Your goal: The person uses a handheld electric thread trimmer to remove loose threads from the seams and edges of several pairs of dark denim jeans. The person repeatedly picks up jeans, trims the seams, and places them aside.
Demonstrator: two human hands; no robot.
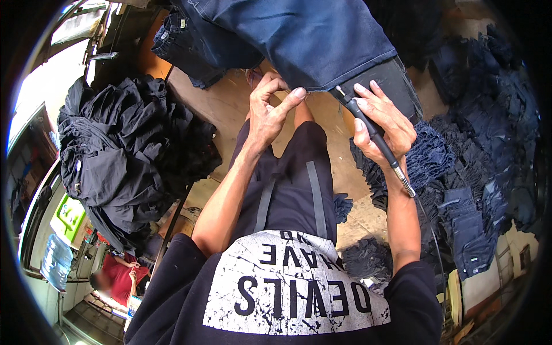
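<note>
A dark blue denim garment [310,40] hangs down from the top of the view, its hemmed leg end toward me. My left hand [267,112] has thumb and curled fingers closed on the hem's lower left corner. From the leg opening sticks out a flat dark grey piece [382,80] with a frayed right edge. My right hand [394,121] grips a black pen-shaped handpiece [382,145] with a metal tip, a springy metal end and a thin cord. Its tip is right at the hem; whether it touches the cloth I cannot tell.
A big heap of black cloth [132,149] lies to the left. Stacks of dark denim [471,144] fill the right side, and a smaller dark pile [368,261] sits below. The handpiece's cord [431,233] runs down past my right arm. A person in red [119,279] sits at lower left.
</note>
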